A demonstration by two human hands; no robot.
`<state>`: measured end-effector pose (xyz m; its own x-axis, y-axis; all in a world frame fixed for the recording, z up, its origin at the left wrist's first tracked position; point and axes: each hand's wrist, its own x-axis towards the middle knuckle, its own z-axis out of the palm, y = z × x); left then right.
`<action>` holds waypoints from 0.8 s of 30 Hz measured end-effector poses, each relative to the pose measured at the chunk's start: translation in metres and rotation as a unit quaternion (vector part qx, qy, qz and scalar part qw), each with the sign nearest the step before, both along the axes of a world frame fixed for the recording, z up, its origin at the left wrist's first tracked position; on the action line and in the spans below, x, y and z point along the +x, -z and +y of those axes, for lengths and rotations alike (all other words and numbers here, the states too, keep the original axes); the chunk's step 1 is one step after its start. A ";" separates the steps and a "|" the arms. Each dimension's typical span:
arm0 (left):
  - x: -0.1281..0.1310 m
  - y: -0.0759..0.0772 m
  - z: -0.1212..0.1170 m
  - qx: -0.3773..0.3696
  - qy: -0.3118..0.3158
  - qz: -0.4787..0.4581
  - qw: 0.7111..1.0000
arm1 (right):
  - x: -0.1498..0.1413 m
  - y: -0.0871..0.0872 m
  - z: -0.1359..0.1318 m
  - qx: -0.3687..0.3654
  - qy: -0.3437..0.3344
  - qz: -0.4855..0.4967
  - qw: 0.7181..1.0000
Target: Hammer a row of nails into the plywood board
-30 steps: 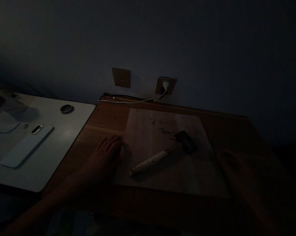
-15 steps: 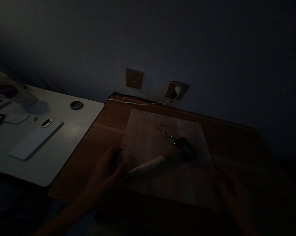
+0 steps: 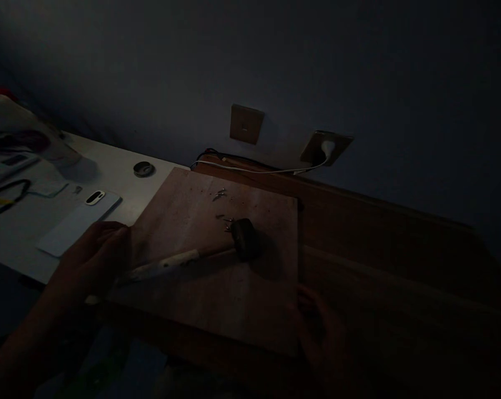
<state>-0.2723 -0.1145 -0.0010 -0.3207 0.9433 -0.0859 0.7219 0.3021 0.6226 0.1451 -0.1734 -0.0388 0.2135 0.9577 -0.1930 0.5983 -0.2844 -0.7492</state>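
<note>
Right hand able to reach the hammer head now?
Likely yes: only bare board shows between the right hand, at the board's right edge, and the hammer head. The hand would probably have to leave that edge.

I face a plain grey-blue wall in very dim light. Low on it sit a square wall plate and, farther right, a socket. Below runs a brown wooden desk, with a white desk just beside it, leftward.
</note>
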 end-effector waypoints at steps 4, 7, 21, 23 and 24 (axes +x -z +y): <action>0.007 0.001 0.009 -0.019 -0.107 0.059 0.992 | -0.018 0.002 -0.003 0.033 0.014 0.010 0.999; 0.018 -0.003 0.011 -0.020 -0.092 0.080 0.992 | -0.011 0.008 0.000 0.009 0.000 0.014 1.000; 0.097 0.013 -0.014 0.013 0.246 0.060 0.967 | 0.116 -0.005 -0.017 -0.107 0.175 -0.242 0.948; 0.108 0.016 -0.014 0.002 0.291 0.062 0.955 | 0.135 -0.009 -0.025 -0.103 0.189 -0.265 0.940; 0.111 0.017 -0.012 0.004 0.310 0.069 0.948 | 0.142 -0.010 -0.030 -0.098 0.192 -0.265 0.940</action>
<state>-0.1609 -0.1269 -0.0181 0.2885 0.9546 -0.0748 0.8340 -0.2122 0.5093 0.2870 -0.2032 -0.0283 0.6522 0.7474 -0.1269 0.6974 -0.6571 -0.2862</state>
